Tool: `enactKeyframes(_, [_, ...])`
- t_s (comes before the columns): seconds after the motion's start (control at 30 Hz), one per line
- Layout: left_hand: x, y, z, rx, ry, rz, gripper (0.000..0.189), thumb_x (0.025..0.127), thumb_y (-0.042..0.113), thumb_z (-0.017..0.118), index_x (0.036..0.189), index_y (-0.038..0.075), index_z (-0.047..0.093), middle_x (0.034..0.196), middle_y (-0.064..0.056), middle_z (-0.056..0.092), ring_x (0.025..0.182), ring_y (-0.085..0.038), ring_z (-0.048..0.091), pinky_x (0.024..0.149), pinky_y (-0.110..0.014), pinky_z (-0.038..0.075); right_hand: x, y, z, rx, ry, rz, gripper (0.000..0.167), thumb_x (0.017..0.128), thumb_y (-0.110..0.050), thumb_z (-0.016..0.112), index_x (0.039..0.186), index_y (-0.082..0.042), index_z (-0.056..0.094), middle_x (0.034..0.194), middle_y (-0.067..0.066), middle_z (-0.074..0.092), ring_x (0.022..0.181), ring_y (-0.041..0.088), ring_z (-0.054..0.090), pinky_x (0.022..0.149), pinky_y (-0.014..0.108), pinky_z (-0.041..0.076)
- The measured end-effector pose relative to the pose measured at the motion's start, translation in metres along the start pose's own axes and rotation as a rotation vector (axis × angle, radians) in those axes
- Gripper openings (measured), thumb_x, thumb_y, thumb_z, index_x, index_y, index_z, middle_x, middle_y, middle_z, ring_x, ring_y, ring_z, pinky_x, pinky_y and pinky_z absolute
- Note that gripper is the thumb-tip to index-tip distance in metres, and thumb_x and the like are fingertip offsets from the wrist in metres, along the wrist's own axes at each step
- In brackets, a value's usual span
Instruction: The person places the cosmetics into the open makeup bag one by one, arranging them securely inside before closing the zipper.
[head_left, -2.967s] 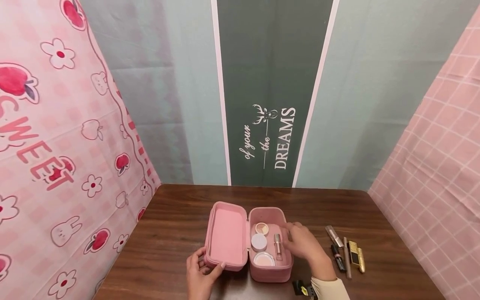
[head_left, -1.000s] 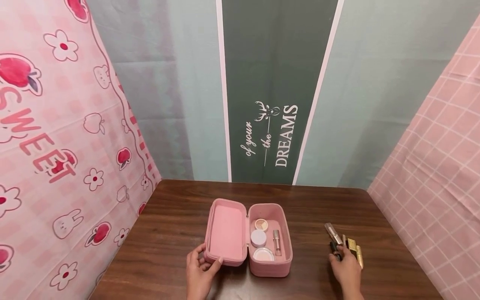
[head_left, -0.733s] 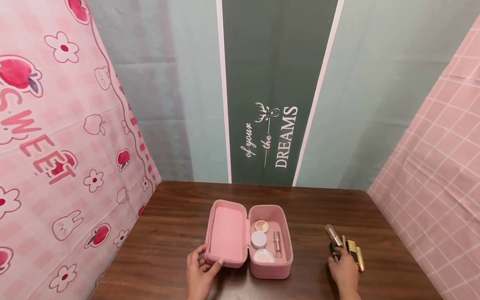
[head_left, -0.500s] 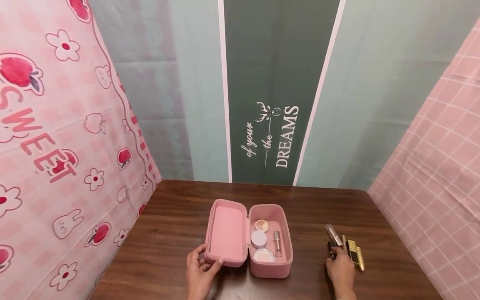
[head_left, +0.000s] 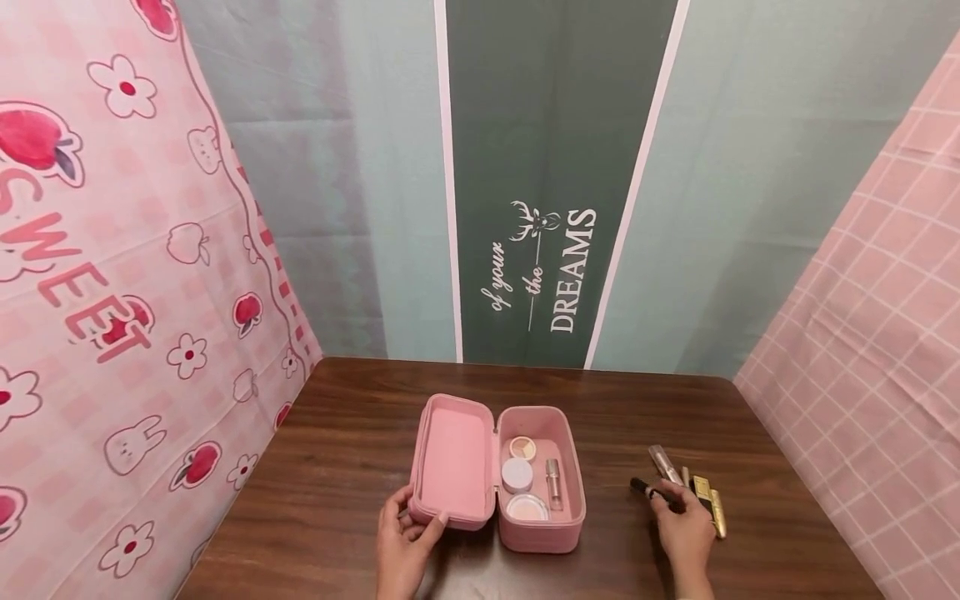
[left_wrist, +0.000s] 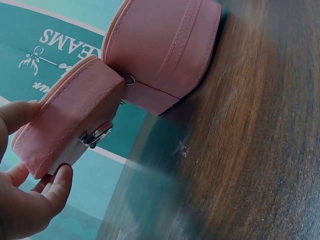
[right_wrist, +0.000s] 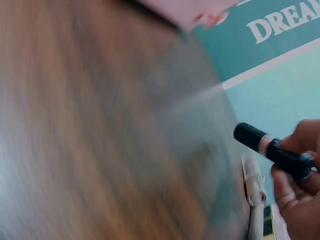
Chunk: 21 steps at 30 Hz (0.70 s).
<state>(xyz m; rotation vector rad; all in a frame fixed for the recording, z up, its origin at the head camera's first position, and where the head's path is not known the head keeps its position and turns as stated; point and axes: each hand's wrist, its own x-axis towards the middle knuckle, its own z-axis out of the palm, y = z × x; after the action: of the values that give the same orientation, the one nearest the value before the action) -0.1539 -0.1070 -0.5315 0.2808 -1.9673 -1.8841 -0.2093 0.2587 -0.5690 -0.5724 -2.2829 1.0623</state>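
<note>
A pink makeup case [head_left: 540, 537] lies open on the table, its lid [head_left: 453, 467] folded out to the left. My left hand [head_left: 402, 546] grips the lid's near left corner, thumb on the edge and fingers beneath, as the left wrist view also shows. Inside the case are a tri-colour compact [head_left: 522, 448], a white-lidded jar [head_left: 517, 475], a round clear-rimmed compact [head_left: 527, 507] and a slim lipstick tube [head_left: 553, 483]. To the right, my right hand [head_left: 686, 529] pinches a black lipstick tube [right_wrist: 250, 137] with a pinkish band, its end pointing left.
Beside the right hand lie a clear silvery tube [head_left: 663, 462], a gold-and-black compact [head_left: 702, 490] and a gold tube [head_left: 718, 512]. The brown wooden table [head_left: 337, 467] ends at hanging cloths behind and at both sides.
My right hand has left the inside of the case, reached the cosmetics at right and picked up the black lipstick tube, now shifted slightly left. The left hand stays on the lid.
</note>
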Motion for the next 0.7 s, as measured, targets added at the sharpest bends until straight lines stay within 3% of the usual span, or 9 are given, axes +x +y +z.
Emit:
enactKeyframes(0.1, [0.000,-0.001,0.000,-0.009,-0.003,0.003,0.060,0.070,-0.003,0.078,0.122,-0.005,0.048,0.111,-0.017,0.044,0.078,-0.014,0.057,0.063,-0.023,0.049,-0.004,-0.010,0.003,0.134,0.094,0.050,0.016,0.076,-0.004,0.072,0.091,0.002,0.070,0.087,0.010,0.068,0.069,-0.004,0.050,0.062,0.015,0.038])
enactKeyframes(0.17, [0.000,-0.002,0.001,-0.013,-0.005,0.002,0.059,0.070,-0.004,0.078,0.122,-0.005,0.047,0.111,-0.017,0.043,0.078,-0.013,0.057,0.063,-0.023,0.050,-0.007,-0.016,0.004,0.234,0.156,0.069,0.015,0.075,-0.003,0.073,0.089,0.002,0.071,0.083,-0.001,0.067,0.068,-0.012,0.048,0.058,0.006,0.037])
enactKeyframes(0.27, [0.000,-0.002,0.001,-0.022,-0.008,0.001,0.059,0.070,-0.004,0.077,0.122,-0.005,0.047,0.112,-0.017,0.043,0.078,-0.013,0.058,0.063,-0.024,0.050,-0.010,-0.020,0.008,0.396,0.227,0.073,0.013,0.074,-0.002,0.074,0.086,0.004,0.072,0.076,-0.014,0.062,0.065,-0.013,0.051,0.055,0.004,0.038])
enactKeyframes(0.37, [0.000,-0.001,0.001,-0.031,-0.012,-0.004,0.059,0.070,-0.003,0.078,0.121,-0.006,0.047,0.111,-0.017,0.043,0.078,-0.013,0.057,0.064,-0.024,0.050,-0.010,-0.017,0.013,0.489,0.262,0.083,0.012,0.073,-0.004,0.076,0.083,0.002,0.073,0.071,-0.019,0.061,0.061,-0.010,0.054,0.052,0.005,0.039])
enactKeyframes(0.43, [0.000,-0.001,0.001,-0.030,-0.013,-0.007,0.059,0.070,-0.003,0.078,0.121,-0.006,0.047,0.111,-0.017,0.044,0.078,-0.013,0.057,0.063,-0.024,0.050,-0.008,-0.009,0.019,0.495,0.270,0.093,0.012,0.073,-0.009,0.078,0.080,0.000,0.074,0.069,-0.020,0.061,0.060,-0.009,0.055,0.051,0.006,0.040])
enactKeyframes(0.6, [0.000,-0.001,0.000,-0.006,-0.009,-0.010,0.060,0.070,-0.002,0.078,0.122,-0.005,0.047,0.111,-0.017,0.045,0.078,-0.014,0.058,0.064,-0.025,0.050,-0.002,0.017,0.035,0.570,0.262,0.064,0.012,0.070,-0.013,0.081,0.075,-0.005,0.073,0.070,-0.014,0.064,0.058,-0.005,0.059,0.048,0.008,0.042])
enactKeyframes(0.7, [0.000,0.000,0.000,-0.003,-0.006,-0.021,0.060,0.070,-0.002,0.078,0.122,-0.004,0.048,0.112,-0.016,0.045,0.078,-0.014,0.058,0.064,-0.025,0.050,0.002,0.030,0.043,0.668,0.228,0.040,0.014,0.070,-0.008,0.081,0.079,-0.002,0.073,0.075,-0.007,0.066,0.062,-0.002,0.061,0.052,0.008,0.044])
